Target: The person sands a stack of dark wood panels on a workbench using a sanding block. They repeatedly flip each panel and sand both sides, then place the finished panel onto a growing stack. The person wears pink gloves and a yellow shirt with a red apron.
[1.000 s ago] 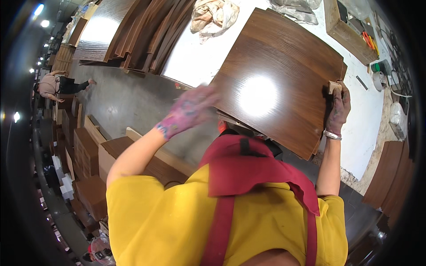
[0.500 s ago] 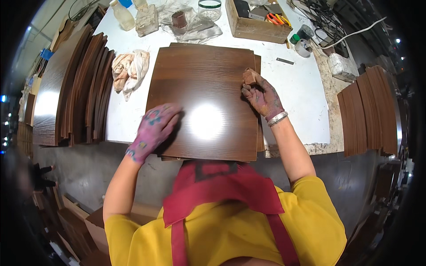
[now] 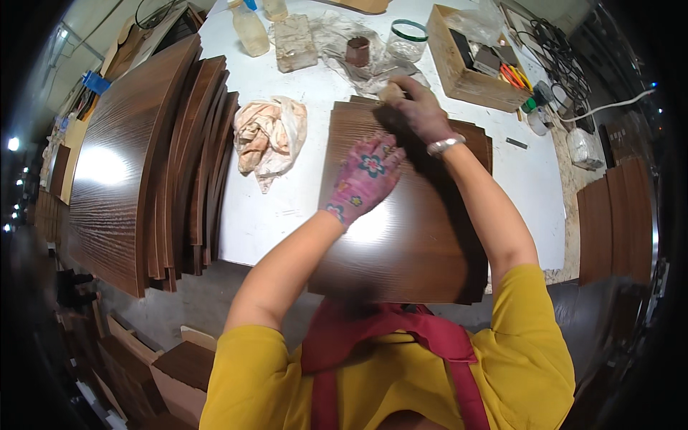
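A stack of dark brown wood-grain panels [image 3: 401, 258] lies in front of me on the white-topped table. My left hand [image 3: 364, 175], in a pink flowered glove, rests over the top panel with its fingers stretched toward the far edge. My right hand [image 3: 423, 115], in a stained glove and with a bracelet at the wrist, is closed on a small tan-brown block [image 3: 391, 93]. That block is at the far edge of the stack, and blur hides whether it touches the panel. Left of the stack lies a crumpled stained cloth [image 3: 271, 136].
More brown panels stand in a row at the left [image 3: 136, 165] and right [image 3: 616, 222]. At the back are a brown pot [image 3: 357, 51] on plastic sheeting, a glass jar [image 3: 407, 41], a whitish block [image 3: 294, 44], a bottle [image 3: 249, 29] and a cardboard box [image 3: 469, 80] with tools.
My right hand has moved with the small block from the panel's right side to its far edge. My left hand has gone from the left edge to over the panel. The view has shifted.
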`<state>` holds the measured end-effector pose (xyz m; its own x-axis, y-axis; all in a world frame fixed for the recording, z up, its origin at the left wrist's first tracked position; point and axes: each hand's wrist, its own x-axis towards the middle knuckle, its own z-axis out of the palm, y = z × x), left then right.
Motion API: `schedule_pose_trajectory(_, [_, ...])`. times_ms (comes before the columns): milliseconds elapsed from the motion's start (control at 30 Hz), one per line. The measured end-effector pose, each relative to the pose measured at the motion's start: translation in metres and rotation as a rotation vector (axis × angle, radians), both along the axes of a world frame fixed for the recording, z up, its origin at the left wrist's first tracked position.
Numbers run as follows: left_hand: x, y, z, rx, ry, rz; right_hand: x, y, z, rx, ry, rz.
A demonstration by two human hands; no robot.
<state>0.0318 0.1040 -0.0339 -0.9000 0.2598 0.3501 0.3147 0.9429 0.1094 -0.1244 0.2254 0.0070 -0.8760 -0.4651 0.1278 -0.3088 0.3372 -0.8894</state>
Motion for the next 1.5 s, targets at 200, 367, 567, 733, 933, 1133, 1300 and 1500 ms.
schedule_pose_trajectory(200, [-0.006,-0.004,-0.005,0.123,0.113,-0.019,-0.016,-0.101,-0.007,0.275,0.216,0.128])
schedule_pose_trajectory(367, [-0.008,-0.004,-0.020,0.074,0.110,0.003,-0.029,-0.110,-0.017,0.430,0.169,0.157])
schedule_pose_trajectory(567, [-0.008,-0.003,-0.008,0.038,-0.132,0.027,-0.026,-0.107,0.000,0.492,0.091,0.065])
schedule_pose_trajectory(733, [-0.006,-0.003,-0.002,0.014,-0.129,0.032,-0.021,-0.102,0.003,0.533,0.115,0.084])
schedule_pose_trajectory(933, [-0.006,-0.002,-0.004,0.158,-0.069,0.041,-0.039,-0.046,0.009,0.648,0.100,0.071])
schedule_pose_trajectory(1133, [-0.007,0.001,0.002,0.143,-0.090,0.050,-0.054,0.014,0.006,0.700,0.054,0.012])
schedule_pose_trajectory(1300, [-0.007,0.002,0.004,0.114,-0.044,0.054,-0.057,0.079,0.003,0.647,0.027,-0.084])
schedule_pose_trajectory(1500, [-0.005,0.005,0.011,0.042,-0.186,0.092,-0.058,0.163,0.007,0.655,0.010,-0.227])
